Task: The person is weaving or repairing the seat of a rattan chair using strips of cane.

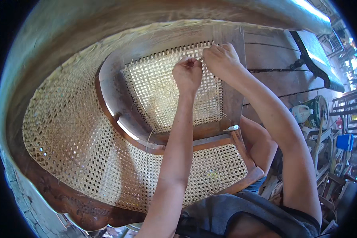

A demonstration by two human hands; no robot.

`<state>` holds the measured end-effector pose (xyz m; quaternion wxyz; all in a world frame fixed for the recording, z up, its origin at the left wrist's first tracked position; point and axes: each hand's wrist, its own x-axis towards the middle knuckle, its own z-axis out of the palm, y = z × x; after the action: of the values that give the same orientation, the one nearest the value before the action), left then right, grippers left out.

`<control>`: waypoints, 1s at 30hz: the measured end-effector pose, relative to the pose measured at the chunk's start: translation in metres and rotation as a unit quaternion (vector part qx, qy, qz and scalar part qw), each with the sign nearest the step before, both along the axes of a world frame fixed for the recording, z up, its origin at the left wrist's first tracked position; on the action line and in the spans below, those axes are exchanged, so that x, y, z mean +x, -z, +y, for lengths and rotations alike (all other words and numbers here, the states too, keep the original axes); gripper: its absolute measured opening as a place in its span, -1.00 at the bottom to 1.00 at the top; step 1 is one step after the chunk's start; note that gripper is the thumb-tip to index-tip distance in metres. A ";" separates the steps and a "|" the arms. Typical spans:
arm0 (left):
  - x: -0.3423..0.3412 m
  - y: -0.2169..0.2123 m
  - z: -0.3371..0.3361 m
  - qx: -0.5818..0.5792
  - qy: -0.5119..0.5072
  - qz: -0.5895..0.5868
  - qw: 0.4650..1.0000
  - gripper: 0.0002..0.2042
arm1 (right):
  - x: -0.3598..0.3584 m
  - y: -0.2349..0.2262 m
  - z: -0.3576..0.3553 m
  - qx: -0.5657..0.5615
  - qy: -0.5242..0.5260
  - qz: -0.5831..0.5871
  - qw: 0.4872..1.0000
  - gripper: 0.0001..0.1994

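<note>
wooden chair frame [234,99] | woven cane panel [162,91] | both hands pinching strand

One head-worn fisheye view, looking steeply down and forward over the person's own forearms, which enter from 6 o'clock. It sits close: the cane panel [174,87] fills the centre, with the left hand [187,75] and right hand [222,59] just above centre. A second cane seat [87,146] spreads from 9 to 6 o'clock. Straight edges bow near the rim, and the corners are black. At 3 o'clock the view reaches past the work to what seems to be a cluttered workshop floor, though too warped and small to read well.
</note>
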<state>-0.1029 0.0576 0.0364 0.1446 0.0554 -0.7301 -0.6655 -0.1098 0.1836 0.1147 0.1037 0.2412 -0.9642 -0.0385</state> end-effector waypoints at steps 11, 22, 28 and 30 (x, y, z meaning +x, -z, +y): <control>0.004 -0.014 0.006 -0.178 -0.026 -0.032 0.983 -0.89 | -0.006 -0.029 -0.009 0.023 0.067 -0.102 0.992 -0.81; 0.009 -0.008 0.029 -0.281 -0.114 0.015 0.953 -0.90 | -0.015 -0.045 0.027 0.001 0.211 -0.094 0.973 -0.64; 0.003 -0.016 0.040 -0.149 -0.035 0.134 0.979 -0.82 | 0.009 -0.057 0.048 -0.063 0.187 -0.010 0.980 -0.59; 0.001 -0.017 0.039 -0.003 0.040 0.159 0.986 -0.79 | 0.016 -0.059 0.045 -0.072 0.181 -0.022 0.981 -0.60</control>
<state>-0.1015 0.0966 0.0535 0.2322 -0.0810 -0.7014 -0.6690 -0.0937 0.2282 0.1734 0.0906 0.0558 -0.9942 0.0181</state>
